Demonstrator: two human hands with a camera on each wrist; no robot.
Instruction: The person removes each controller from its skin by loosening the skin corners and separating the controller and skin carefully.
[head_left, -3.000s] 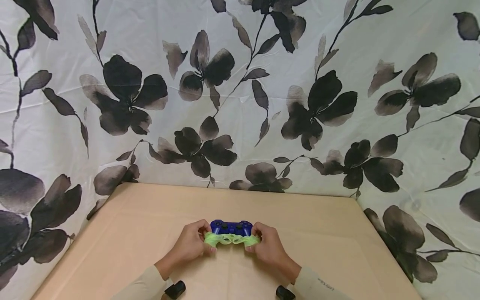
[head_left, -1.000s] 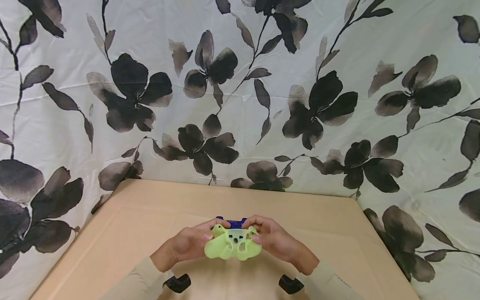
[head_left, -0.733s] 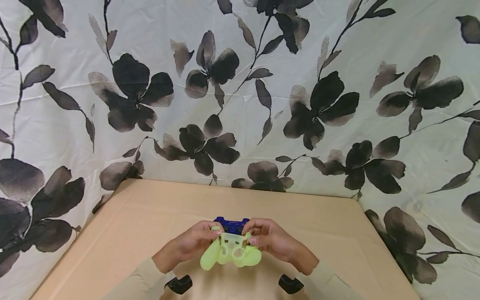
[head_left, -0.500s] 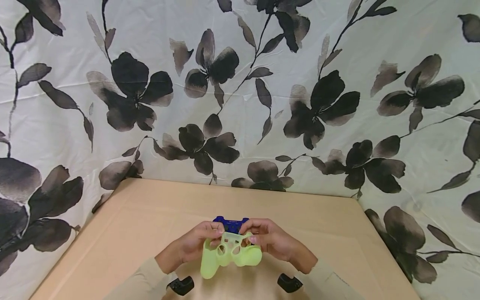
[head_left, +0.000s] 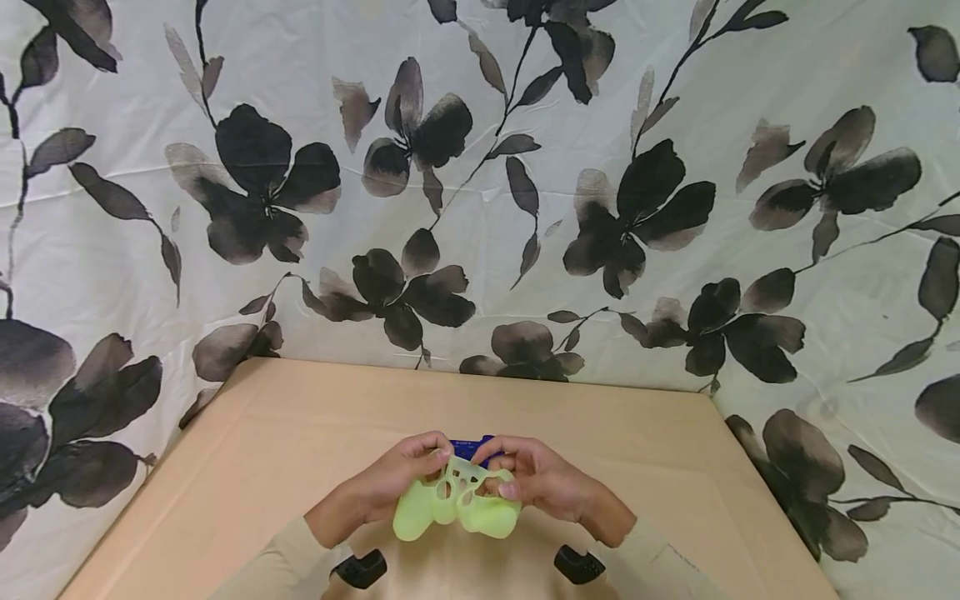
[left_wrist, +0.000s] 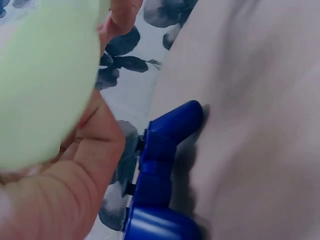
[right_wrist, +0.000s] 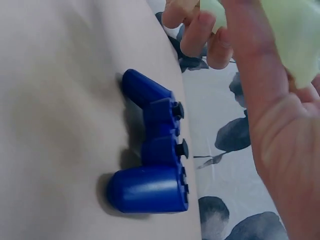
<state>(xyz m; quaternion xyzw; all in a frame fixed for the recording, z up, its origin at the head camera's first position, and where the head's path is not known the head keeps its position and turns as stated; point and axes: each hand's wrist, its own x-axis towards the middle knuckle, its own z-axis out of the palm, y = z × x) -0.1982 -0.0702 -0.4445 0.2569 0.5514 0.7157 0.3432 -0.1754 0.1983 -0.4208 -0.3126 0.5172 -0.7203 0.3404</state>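
A lime-green, soft game controller cover [head_left: 417,510] hangs between my two hands, its button and stick holes showing in the head view. My left hand [head_left: 390,477] pinches its upper left edge between thumb and fingers. On the other side, my right hand [head_left: 553,483] grips the upper right part, with the index finger stretched over the top. Behind and below the cover lies a blue game controller [head_left: 467,450], partly hidden by the cover and fingers in the head view. Both wrist views show this controller [right_wrist: 155,150] resting on the table, apart from the hands, its black sticks visible.
The tan table [head_left: 337,400] reaches back to a white cloth [head_left: 525,275] printed with dark flowers, which hangs behind and at the sides. Black wrist devices [head_left: 362,569] sit at both wrists, below the light sleeves [head_left: 277,562].
Three seconds ago the cover was bunched along the controller's near side; now it hangs spread out, lifted off. Over the last half second its left grip has swung up and leftward.
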